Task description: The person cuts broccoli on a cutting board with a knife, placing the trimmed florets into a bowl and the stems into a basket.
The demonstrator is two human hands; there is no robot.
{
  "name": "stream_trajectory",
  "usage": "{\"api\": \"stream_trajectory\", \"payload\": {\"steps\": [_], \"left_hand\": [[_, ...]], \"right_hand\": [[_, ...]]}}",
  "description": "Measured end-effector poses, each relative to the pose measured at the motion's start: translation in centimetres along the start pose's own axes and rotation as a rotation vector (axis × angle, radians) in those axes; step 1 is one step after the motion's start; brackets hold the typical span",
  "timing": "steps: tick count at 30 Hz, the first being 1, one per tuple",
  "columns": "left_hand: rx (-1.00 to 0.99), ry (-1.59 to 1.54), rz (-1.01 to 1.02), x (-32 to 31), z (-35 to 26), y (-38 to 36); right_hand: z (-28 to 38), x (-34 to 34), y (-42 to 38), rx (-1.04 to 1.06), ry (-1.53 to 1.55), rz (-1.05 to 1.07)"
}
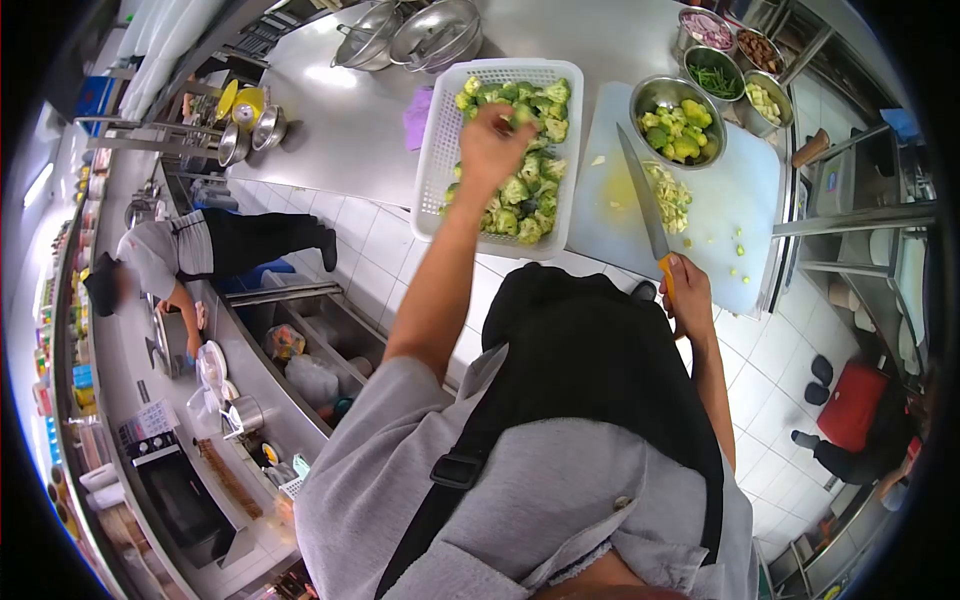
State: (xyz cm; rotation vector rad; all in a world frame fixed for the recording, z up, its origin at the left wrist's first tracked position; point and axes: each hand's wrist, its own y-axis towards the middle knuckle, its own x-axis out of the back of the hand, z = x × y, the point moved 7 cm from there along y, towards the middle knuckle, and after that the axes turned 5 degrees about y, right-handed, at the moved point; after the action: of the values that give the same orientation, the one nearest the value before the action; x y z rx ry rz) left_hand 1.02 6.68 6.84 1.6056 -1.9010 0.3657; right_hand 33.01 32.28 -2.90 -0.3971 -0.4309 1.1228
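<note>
The left hand (494,152), its pinch too blurred to tell, is at the broccoli florets (518,192) in the white basket (433,180), left of the knife (642,192) gripped in the right hand (688,292) by its orange handle (667,274), blade pointing away from the wearer.

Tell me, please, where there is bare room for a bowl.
Bare steel tabletop lies left of the purple cloth, in front of the strainers. The far right corner is crowded with metal containers; the knife crosses the cutting board.
</note>
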Motion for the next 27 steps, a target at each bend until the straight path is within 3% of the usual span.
{"api": "stream_trajectory", "payload": {"steps": [4,7,10,13,14,17,18,19,21,24,27], "left_hand": [[-0.274,0.199,-0.063,2.1,4.6,5.9],[-0.195,0.286,0.06,2.3,6.1,6.1],[-0.121,0.499,0.327,0.2,8.9,4.3],[-0.332,0.734,0.307,-2.1,10.2,1.2],[-0.314,0.643,0.232,-1.8,10.1,0.9],[0.023,0.135,0.141,0.2,9.8,0.3],[0.08,-0.202,0.104,0.4,10.1,0.1],[0.257,-0.523,0.134,0.3,10.3,-0.5],[0.328,-0.839,0.219,1.4,5.2,-2.6],[0.187,-1.121,0.378,0.7,0.7,-4.6],[0.204,-1.192,0.491,-1.2,-2.5,-7.0]], "right_hand": [[0.0,-0.1,-0.1,0.027,-0.019,-0.001],[0.7,-0.1,-0.2,0.034,-0.037,-0.016],[0.5,-0.3,-0.3,0.049,-0.033,-0.022],[0.5,-0.1,-0.6,0.058,-0.048,-0.026],[0.9,-0.2,-0.8,0.05,-0.049,-0.033],[0.4,0.0,-0.7,0.045,-0.047,-0.057],[0.1,-0.2,-0.3,0.053,-0.041,-0.056],[0.2,-0.4,0.1,0.063,-0.034,-0.045],[0.2,-0.2,-0.3,0.053,-0.037,-0.025],[0.4,-0.4,-0.6,0.055,-0.042,-0.035],[1.1,-0.3,-0.8,0.064,-0.07,-0.047]]}}
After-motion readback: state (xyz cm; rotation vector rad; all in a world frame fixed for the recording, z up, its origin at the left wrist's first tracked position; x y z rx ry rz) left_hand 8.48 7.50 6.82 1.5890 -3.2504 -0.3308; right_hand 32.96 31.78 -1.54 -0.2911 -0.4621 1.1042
